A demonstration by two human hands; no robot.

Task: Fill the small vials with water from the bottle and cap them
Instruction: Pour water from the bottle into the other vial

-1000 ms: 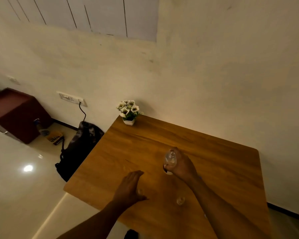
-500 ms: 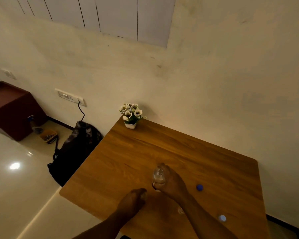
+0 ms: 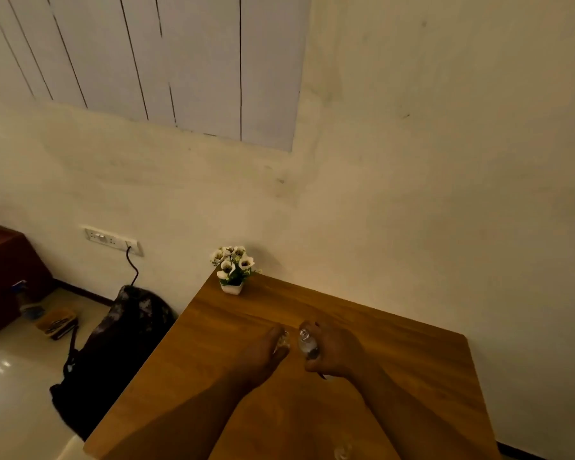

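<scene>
My right hand [image 3: 337, 350] grips a clear plastic water bottle [image 3: 307, 343], tilted to the left with its open neck towards my left hand. My left hand [image 3: 266, 351] is closed around a small clear vial [image 3: 283, 340], only partly visible between the fingers, held just above the wooden table [image 3: 395, 360]. Bottle mouth and vial are a short gap apart. Another small clear vial [image 3: 342, 454] stands at the bottom edge of the view, between my forearms.
A small white pot of white flowers [image 3: 233, 270] sits at the table's far left corner against the wall. On the floor left of the table lie a dark backpack [image 3: 120, 340], a cable to a wall socket [image 3: 113, 240] and a brown cabinet [image 3: 4, 277].
My left hand has picked a vial up off the table and risen beside the bottle. My right hand tilted the bottle towards it. The view tipped upward, so the blue caps left the frame.
</scene>
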